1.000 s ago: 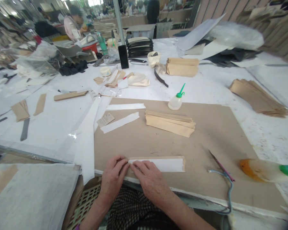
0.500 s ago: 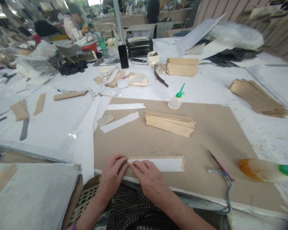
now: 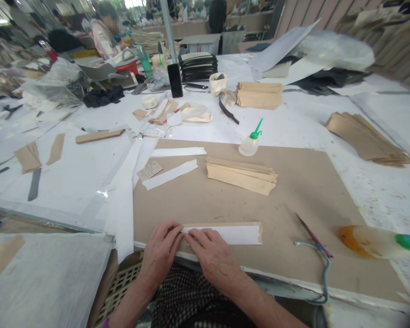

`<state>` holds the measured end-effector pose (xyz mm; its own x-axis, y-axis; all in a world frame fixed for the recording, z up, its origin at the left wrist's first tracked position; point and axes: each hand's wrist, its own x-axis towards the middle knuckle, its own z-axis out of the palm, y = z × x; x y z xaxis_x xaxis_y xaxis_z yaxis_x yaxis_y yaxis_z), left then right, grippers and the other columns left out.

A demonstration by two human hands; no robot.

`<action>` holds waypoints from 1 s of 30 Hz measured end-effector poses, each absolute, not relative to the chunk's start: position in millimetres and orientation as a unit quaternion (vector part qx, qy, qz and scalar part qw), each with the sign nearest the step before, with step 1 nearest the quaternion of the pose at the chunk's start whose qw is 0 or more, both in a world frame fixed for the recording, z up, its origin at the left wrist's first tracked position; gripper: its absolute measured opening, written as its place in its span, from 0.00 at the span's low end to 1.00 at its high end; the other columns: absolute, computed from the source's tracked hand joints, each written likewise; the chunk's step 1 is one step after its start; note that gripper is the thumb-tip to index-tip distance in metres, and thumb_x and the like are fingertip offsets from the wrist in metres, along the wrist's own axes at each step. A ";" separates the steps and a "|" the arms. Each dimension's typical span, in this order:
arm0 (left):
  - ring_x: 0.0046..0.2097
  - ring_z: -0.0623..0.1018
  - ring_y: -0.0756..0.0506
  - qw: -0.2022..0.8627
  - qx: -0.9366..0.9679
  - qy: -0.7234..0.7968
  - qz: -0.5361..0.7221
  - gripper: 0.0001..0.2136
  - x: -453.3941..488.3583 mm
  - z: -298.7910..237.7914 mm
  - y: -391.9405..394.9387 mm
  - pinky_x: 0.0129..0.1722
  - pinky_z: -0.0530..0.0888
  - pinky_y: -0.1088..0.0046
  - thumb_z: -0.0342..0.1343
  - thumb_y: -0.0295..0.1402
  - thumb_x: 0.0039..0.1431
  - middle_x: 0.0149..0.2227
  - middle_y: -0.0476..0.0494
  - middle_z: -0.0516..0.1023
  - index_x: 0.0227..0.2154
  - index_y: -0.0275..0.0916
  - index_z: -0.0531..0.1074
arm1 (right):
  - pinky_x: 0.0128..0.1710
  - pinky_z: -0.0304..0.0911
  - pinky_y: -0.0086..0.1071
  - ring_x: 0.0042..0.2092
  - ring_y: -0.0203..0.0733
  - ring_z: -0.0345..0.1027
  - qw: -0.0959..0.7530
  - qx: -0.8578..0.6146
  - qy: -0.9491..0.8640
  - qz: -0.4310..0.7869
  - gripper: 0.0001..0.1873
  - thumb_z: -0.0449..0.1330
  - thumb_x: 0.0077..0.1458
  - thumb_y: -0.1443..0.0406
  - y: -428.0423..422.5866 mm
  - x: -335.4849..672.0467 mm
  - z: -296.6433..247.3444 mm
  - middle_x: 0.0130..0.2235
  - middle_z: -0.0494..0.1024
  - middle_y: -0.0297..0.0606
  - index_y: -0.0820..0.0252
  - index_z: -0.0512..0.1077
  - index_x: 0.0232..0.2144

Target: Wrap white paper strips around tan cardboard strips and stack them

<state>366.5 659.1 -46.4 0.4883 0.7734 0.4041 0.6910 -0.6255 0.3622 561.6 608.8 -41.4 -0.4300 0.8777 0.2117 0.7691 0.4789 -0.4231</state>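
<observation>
A tan leather-like strip (image 3: pixel 260 234) with a white strip (image 3: pixel 242 234) laid over it rests near the front edge of the brown board. My left hand (image 3: pixel 164 243) is closed, its thumb and fingers pinching the left end of the tan strip. Close beside it, my right hand (image 3: pixel 210 250) is closed too, with fingertips pressed on the same end and the other fingers lying across the white strip. The hands hide that end. Beyond them lies a stack of tan strips (image 3: pixel 241 177).
A small bottle with a green spout (image 3: pixel 248 146) stands behind the stack. To the right are a thin pointed tool (image 3: pixel 314 234), a blue cord (image 3: pixel 326 278) and a bottle of amber liquid (image 3: pixel 369 241) on its side. White strips (image 3: pixel 172 174) lie left. A phone (image 3: pixel 175 80) leans on the pole.
Both hands stay at the strip's left end, with only a very slight shift of the fingers. The strips have not visibly moved.
</observation>
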 end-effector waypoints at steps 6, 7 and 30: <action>0.47 0.75 0.42 0.036 0.869 0.427 0.248 0.10 369.1 -48.0 654.8 0.49 0.76 0.62 0.50 0.29 0.70 0.46 0.39 0.74 0.50 0.39 0.71 | 0.55 0.63 0.44 0.52 0.50 0.62 0.207 -0.492 -0.834 0.138 0.24 0.56 0.64 0.74 609.3 562.0 -40.4 0.57 0.71 0.46 0.65 0.64 0.61; 0.47 0.75 0.42 0.027 0.872 0.428 0.237 0.10 370.4 -48.2 653.8 0.48 0.76 0.62 0.50 0.29 0.70 0.46 0.39 0.75 0.50 0.39 0.71 | 0.55 0.63 0.44 0.52 0.50 0.62 0.208 -0.492 -0.834 0.138 0.23 0.56 0.64 0.74 609.3 562.0 -40.5 0.56 0.71 0.46 0.65 0.64 0.61; 0.49 0.76 0.45 0.137 0.835 0.442 0.299 0.08 364.8 -44.6 644.4 0.52 0.75 0.67 0.52 0.27 0.69 0.47 0.41 0.73 0.47 0.40 0.73 | 0.55 0.63 0.45 0.52 0.50 0.61 0.208 -0.491 -0.835 0.140 0.24 0.55 0.64 0.74 608.9 562.1 -42.6 0.58 0.70 0.46 0.66 0.63 0.62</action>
<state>364.8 644.4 -44.6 0.4314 0.8191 0.3782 0.6559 -0.5726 0.4919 562.1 608.9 -42.6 -0.4324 0.8772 0.2087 0.7606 0.4791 -0.4381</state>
